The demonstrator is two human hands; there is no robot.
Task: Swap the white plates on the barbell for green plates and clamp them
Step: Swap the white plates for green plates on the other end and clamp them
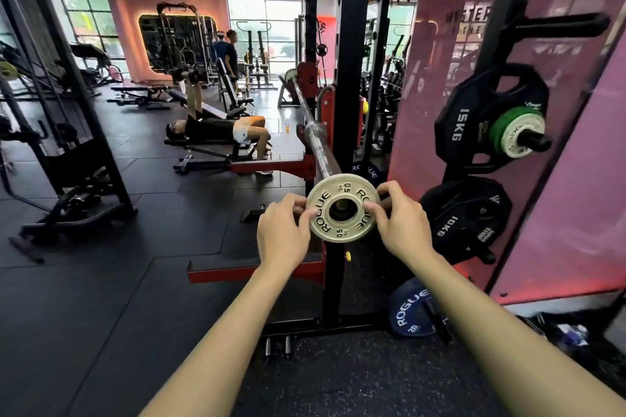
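One barbell (pixel 316 142), racked, sleeve end nearest. One white plate (pixel 342 207) on that sleeve end. Two hands: left hand (pixel 283 234) pinching plate's left rim, right hand (pixel 403 227) pinching right rim. One green plate (pixel 506 123) on wall peg (pixel 538 141), right, behind another white disc.

Floor (pixel 101 298) here is black rubber matting w/ seams showing. The black/red rack (pixel 349 95) stands on it and carries the barbell (pixel 316 139) on its hooks. Blue plate (pixel 411 310) sits on the floor leaning against the rack base, right side. On the rack's storage pegs: black 15kg plate (pixel 474 125) up top w/ a green plate (pixel 504 122) and a white plate (pixel 523 135) stacked in front of it, black 10kg plate (pixel 464 217) on the peg below. Further back a bench (pixel 216 145) on the floor has a person lying on it.
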